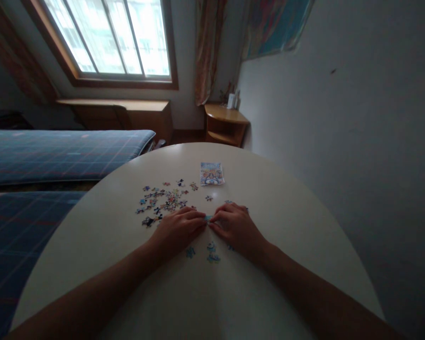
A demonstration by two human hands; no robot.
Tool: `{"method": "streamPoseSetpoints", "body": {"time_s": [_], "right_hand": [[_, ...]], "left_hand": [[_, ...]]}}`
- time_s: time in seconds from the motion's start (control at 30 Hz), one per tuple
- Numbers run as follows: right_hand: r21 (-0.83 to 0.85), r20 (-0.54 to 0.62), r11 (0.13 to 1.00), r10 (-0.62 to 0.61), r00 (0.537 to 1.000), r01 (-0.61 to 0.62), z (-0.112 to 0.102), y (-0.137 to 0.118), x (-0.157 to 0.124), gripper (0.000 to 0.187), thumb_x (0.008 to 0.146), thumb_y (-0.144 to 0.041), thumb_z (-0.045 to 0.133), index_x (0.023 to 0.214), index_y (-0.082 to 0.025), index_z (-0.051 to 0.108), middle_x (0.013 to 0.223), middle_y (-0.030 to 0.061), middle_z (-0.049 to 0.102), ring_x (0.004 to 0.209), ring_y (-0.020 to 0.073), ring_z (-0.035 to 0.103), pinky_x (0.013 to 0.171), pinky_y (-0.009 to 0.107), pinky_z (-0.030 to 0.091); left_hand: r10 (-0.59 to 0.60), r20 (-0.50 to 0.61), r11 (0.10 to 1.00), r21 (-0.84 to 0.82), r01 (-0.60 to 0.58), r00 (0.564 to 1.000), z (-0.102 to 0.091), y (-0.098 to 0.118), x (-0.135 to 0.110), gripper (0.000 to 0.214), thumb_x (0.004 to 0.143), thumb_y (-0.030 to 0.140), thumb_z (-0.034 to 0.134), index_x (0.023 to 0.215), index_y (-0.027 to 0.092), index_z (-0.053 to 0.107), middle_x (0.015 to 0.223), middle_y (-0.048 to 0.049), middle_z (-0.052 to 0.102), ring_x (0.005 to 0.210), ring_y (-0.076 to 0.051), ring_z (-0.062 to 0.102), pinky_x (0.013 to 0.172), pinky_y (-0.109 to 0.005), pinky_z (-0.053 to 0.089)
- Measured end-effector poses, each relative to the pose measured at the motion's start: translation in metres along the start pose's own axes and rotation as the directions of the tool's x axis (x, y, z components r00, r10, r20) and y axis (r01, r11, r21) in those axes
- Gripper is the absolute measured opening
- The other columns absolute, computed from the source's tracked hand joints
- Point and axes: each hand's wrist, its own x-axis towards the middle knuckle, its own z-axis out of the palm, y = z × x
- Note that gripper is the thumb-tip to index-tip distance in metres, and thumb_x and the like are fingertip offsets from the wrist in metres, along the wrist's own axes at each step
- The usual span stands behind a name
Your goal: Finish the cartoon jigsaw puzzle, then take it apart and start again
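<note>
Both my hands rest on a round white table (269, 189). My left hand (179, 230) and my right hand (233, 225) meet fingertip to fingertip, with fingers pressed together on small light-blue jigsaw pieces (208, 218) between them. A scatter of several loose puzzle pieces (163, 198) lies just beyond my left hand. Three more pieces (212, 252) lie near my wrists. A small picture card (211, 173) showing the puzzle image lies further back.
A grey wall runs close along the table's right side. Beds with blue plaid covers (56, 151) stand to the left. A wooden corner shelf (225, 123) and a bench under the window (116, 38) are at the back.
</note>
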Motion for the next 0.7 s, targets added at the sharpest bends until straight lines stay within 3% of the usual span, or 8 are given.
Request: {"method": "streamPoseSetpoints", "body": {"time_s": [0.27,0.43,0.7], "right_hand": [[-0.045,-0.013,0.997,-0.062,0.998,0.061,-0.005,0.001,-0.001,0.006,0.085,-0.025,0.072,0.091,-0.025,0.073,0.098,0.0026,0.074,0.095,0.021,0.064,0.089,0.038,0.033],[-0.05,0.044,0.982,-0.179,0.983,0.181,-0.014,0.005,-0.004,0.018,0.087,-0.024,0.07,0.103,-0.03,0.073,0.103,0.0011,0.073,0.099,0.0205,0.063,0.092,0.038,0.033],[-0.066,0.126,0.965,-0.243,0.962,0.253,-0.017,0.014,-0.007,0.023,0.091,-0.028,0.063,0.113,-0.03,0.071,0.113,0.0053,0.071,0.104,0.0217,0.062,0.093,0.039,0.038]], "left_hand": [[-0.073,0.003,0.997,-0.037,0.073,0.997,0.003,-0.001,0.002,0.013,0.094,0.02,0.06,0.097,0.021,0.072,0.106,-0.0025,0.076,0.097,-0.02,0.069,0.085,-0.036,0.059],[-0.098,-0.015,0.994,-0.051,0.097,0.995,0.003,-0.002,0.001,0.016,0.093,0.019,0.057,0.1,0.022,0.071,0.11,-0.0015,0.075,0.1,-0.019,0.07,0.088,-0.035,0.058],[0.08,0.033,0.996,0.028,-0.081,0.996,-0.003,-0.003,0.0,0.022,0.097,0.02,0.051,0.108,0.022,0.07,0.117,-0.0041,0.071,0.1,-0.02,0.066,0.085,-0.036,0.058]]}}
